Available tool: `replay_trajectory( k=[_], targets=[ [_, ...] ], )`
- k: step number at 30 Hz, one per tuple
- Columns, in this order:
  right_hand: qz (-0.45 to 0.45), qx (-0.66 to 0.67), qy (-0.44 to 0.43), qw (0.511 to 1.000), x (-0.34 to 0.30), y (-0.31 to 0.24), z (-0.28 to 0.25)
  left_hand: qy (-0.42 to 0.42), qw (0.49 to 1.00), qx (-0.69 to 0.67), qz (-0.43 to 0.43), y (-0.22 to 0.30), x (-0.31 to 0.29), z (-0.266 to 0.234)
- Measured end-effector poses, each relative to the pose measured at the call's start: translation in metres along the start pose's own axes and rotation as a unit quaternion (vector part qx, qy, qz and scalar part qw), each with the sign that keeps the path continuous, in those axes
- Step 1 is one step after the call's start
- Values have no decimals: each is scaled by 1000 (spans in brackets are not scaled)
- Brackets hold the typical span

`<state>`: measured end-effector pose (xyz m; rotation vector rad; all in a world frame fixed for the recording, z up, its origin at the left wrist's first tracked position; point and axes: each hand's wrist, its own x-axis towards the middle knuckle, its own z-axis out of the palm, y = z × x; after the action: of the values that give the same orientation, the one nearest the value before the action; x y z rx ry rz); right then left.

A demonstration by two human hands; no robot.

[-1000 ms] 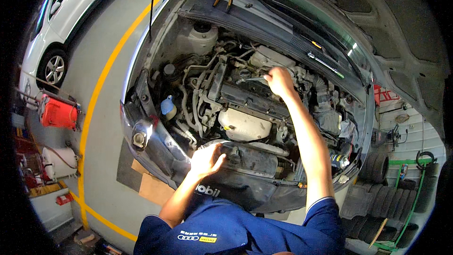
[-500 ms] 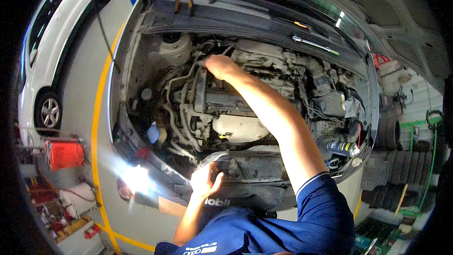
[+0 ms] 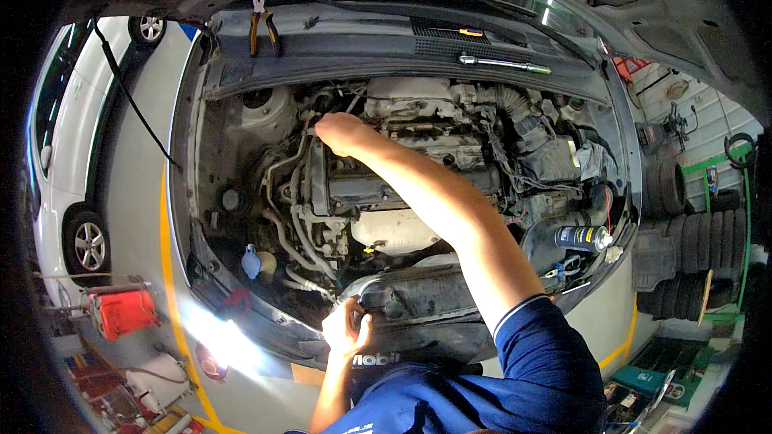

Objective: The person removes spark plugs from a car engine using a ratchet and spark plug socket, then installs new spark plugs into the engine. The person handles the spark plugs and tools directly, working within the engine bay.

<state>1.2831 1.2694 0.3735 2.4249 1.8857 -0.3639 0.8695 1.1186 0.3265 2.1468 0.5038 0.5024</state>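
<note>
deep in the engine (image 3: 378, 193), the right hand (image 3: 342, 133) hides its fingers, grip unclear; left hand (image 3: 347, 328) clasps the front panel (image 3: 418, 297).

Above the right hand (image 3: 342, 133), pliers (image 3: 263, 22) show orange and black handles. Left of the left hand (image 3: 347, 328), a cap (image 3: 251, 262) is pale blue, a canister (image 3: 122, 311) red. The sleeve (image 3: 547, 370) is dark blue, floor line (image 3: 167, 273) yellow.

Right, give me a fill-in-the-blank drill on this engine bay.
1. The right hand reaches deep into the engine bay, toward its ____ side.
2. The left hand grips the car's ____ edge.
3. Pliers with ____ handles rest on the cowl.
4. A spray can lies on its ____.

Missing words: rear; front; orange; side
</note>
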Motion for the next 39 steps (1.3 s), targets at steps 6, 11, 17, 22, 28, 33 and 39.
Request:
replay_trajectory(
  k=[6,11,17,22,28,33,39],
  targets=[
    [71,9,-21,997,-11,4,-5,36,999,-8,-8,-1,-1,4],
    [49,25,-1,998,-22,7,-7,12,1000,6,8,-4,-3,3],
    [51,0,-55,997,-19,12,-8,18,1000,-11,10,-6,-3,2],
    [80,51,-23,995,-13,9,-5,25,999,-10,24,-4,-2,0],
    [6,-4,-18,1000,-12,4,-8,30,999,-11,29,-5,-2,0],
    [66,39,15,997,-16,11,-2,46,998,-1,39,-6,-2,-1],
    [14,-36,-19,999,-17,21,2,32,999,-11,23,-3,-3,-1]
  ],
)
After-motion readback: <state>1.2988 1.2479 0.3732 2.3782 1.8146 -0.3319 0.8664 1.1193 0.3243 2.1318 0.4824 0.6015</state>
